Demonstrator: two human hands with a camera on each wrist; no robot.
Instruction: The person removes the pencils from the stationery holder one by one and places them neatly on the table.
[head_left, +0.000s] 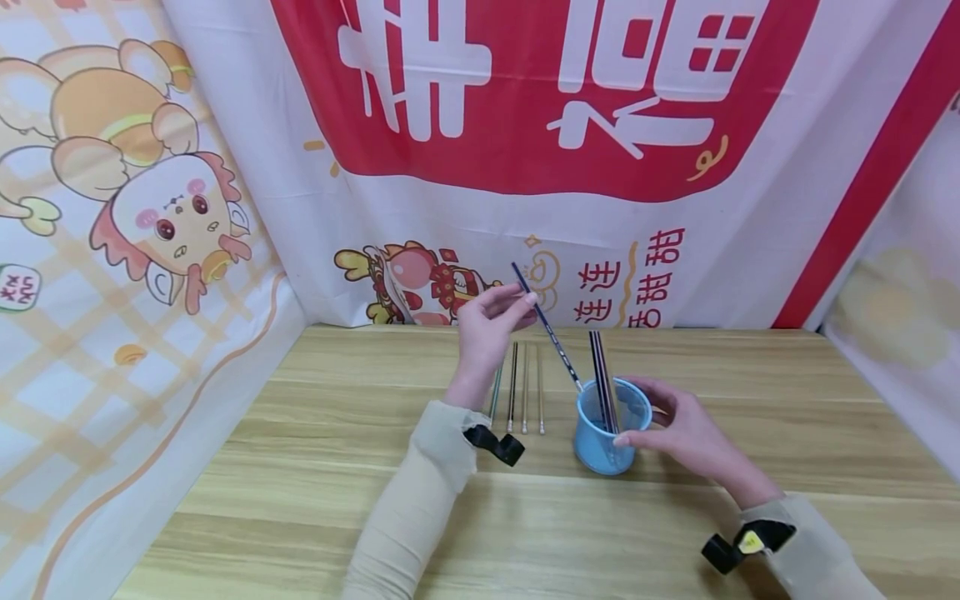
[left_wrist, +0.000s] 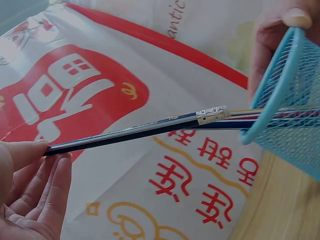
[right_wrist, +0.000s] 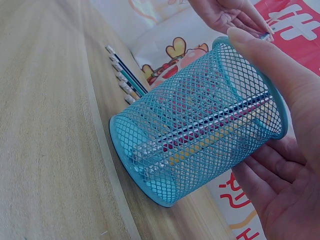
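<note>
In the head view, the left hand (head_left: 495, 321) pinched a dark pencil (head_left: 553, 337) near its top, slanting down toward the blue mesh cup (head_left: 603, 454) that the right hand (head_left: 678, 425) gripped; loose pencils (head_left: 526, 387) lay on the surface (head_left: 300, 467), left of the cup. The left wrist view showed the dark pencil's metal-banded end near the cup's mouth. In the right wrist view, other pencils (right_wrist: 212, 124) stood inside, metal ends down.
</note>
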